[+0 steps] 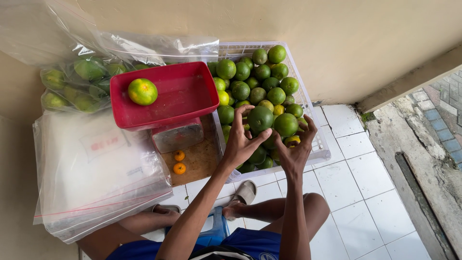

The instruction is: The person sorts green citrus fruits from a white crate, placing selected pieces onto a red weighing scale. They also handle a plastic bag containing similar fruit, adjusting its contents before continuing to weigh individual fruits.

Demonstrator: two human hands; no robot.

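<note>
A white plastic crate (315, 153) on the tiled floor is heaped with green oranges (262, 79). My left hand (239, 142) closes around one large green orange (260, 118) on top of the heap. My right hand (294, 149) reaches into the crate beside it, fingers spread around another green orange (286, 124) and a yellowish one (292, 140) beneath. To the left stands a scale with a red tray (185, 94) holding a single green-orange fruit (142, 91).
Two small orange fruits (179, 162) lie on a wooden board (199, 159) under the scale. Clear plastic bags (91, 163) are stacked at left, and a bag of green oranges (79, 82) leans on the wall. My sandalled feet (243, 195) rest on white tiles.
</note>
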